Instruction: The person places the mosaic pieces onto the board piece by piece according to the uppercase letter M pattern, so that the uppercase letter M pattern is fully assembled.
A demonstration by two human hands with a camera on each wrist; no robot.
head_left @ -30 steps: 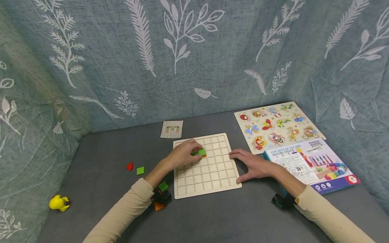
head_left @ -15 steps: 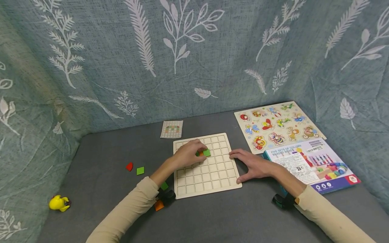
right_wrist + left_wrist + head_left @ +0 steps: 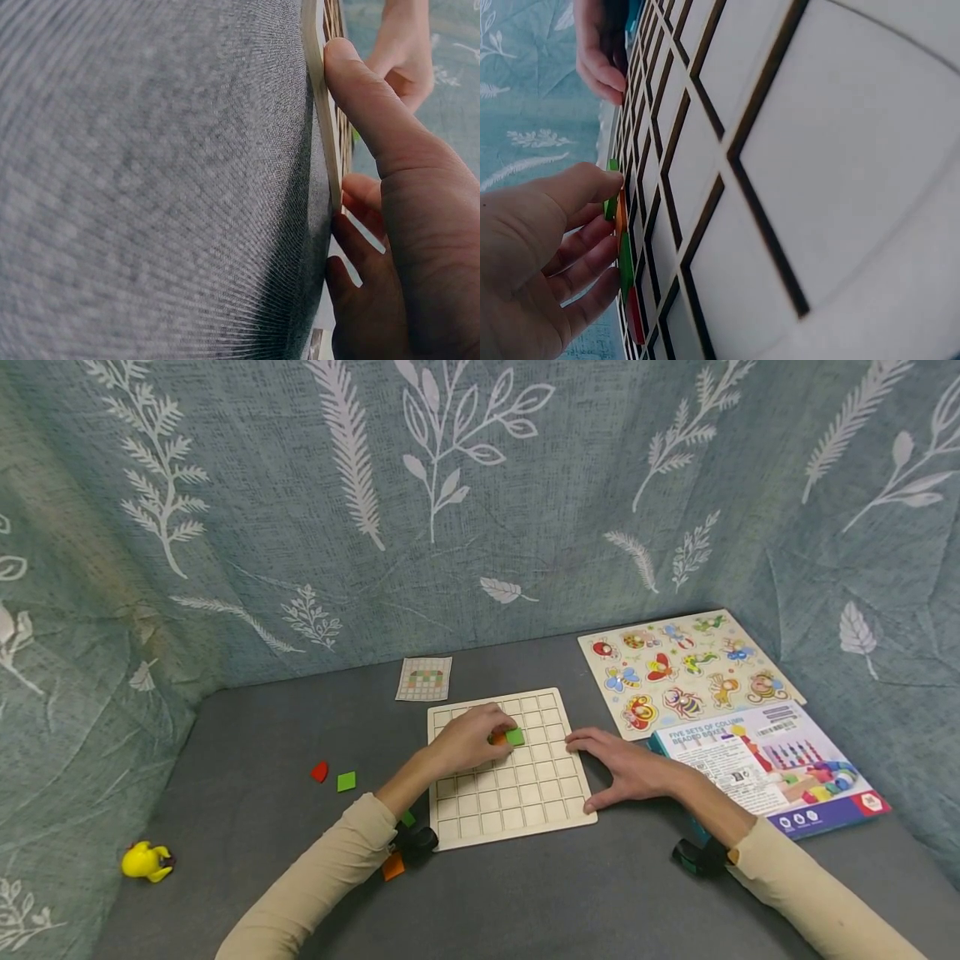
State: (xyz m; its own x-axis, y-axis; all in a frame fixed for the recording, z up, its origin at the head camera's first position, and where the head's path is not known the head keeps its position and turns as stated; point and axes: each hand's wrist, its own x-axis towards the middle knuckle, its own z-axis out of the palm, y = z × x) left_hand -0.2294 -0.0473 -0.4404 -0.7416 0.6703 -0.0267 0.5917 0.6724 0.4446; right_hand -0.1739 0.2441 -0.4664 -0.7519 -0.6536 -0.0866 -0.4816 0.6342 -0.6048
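My left hand is over the wooden grid board and pinches a green square tile between thumb and fingertips, close above the board. In the left wrist view the same green tile stands on edge by the thumb. Beside it an orange tile, another green tile and a red piece line up along the grid. My right hand rests at the board's right edge, fingers spread. In the right wrist view its thumb lies straight against the board's rim.
A small pattern card lies behind the board. Left are a red piece, a green tile and a yellow toy. An orange tile is near my left wrist. An insect puzzle board and a box lie right.
My left hand has shifted slightly right along the board, the pinched green tile with it, and an orange tile now shows beside that tile. The right hand has not moved.
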